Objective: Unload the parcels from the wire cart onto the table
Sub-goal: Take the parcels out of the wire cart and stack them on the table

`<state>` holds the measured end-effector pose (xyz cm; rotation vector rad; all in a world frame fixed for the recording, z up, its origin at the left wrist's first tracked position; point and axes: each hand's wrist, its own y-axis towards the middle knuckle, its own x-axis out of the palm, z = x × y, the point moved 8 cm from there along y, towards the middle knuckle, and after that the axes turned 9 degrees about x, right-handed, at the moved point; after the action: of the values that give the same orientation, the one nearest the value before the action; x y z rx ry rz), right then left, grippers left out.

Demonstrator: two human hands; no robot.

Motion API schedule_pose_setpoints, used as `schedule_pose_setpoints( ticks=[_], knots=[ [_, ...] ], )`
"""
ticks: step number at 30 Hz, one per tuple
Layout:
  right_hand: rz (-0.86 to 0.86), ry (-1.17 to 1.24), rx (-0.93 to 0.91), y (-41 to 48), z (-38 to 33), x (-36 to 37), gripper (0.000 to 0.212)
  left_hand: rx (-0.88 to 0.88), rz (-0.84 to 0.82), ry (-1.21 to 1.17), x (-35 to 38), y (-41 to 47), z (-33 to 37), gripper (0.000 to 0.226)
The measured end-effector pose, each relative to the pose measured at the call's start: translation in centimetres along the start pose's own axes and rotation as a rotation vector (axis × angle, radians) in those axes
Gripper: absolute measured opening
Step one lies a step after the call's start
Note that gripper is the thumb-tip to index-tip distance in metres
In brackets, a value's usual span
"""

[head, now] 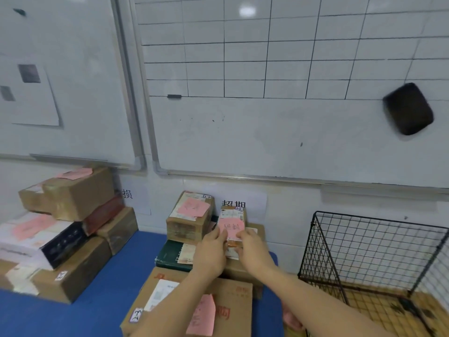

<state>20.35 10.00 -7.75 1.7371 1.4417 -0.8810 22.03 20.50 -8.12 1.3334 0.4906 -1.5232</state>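
A small parcel (232, 222) with a pink note stands on top of a stack of cardboard boxes at the middle of the blue table (116, 283). My left hand (211, 251) grips its left side and my right hand (254, 249) grips its right side. The black wire cart (374, 254) stands to the right of the table, and I see no parcel inside it. A taller brown parcel (189, 217) with a pink note stands just left of the held one. A large flat box (226, 302) lies under my forearms.
A pile of several brown, white and black boxes (60, 237) fills the table's left side. Whiteboards (267, 105) hang on the wall behind, with a black eraser (408, 109) stuck at the right. The floor under the cart is yellowish.
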Motion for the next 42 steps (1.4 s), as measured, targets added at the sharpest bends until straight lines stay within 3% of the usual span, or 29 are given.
schedule_pose_setpoints(
  ticks=[9, 19, 25, 31, 42],
  knots=[
    [-0.069, -0.096, -0.013, 0.1, 0.1, 1.2, 0.046, 0.001, 0.001, -0.030, -0.5, -0.2, -1.9, 0.050],
    [0.053, -0.195, -0.125, -1.6, 0.2, -5.1, 0.044, 0.061, -0.003, -0.114, -2.7, 1.3, 1.5, 0.049],
    [0.222, -0.190, -0.145, -4.5, 4.5, -11.9, 0.045, 0.146, -0.024, -0.228, -2.0, 3.0, 8.9, 0.050],
    [0.329, -0.280, 0.013, -7.8, 12.4, -18.3, 0.056, 0.274, -0.118, -0.230, 1.1, 3.8, 18.8, 0.055],
    [0.160, -0.449, 0.249, -13.7, 28.9, -23.1, 0.067, 0.412, -0.420, -0.064, 9.9, 2.1, 35.9, 0.065]
  ],
)
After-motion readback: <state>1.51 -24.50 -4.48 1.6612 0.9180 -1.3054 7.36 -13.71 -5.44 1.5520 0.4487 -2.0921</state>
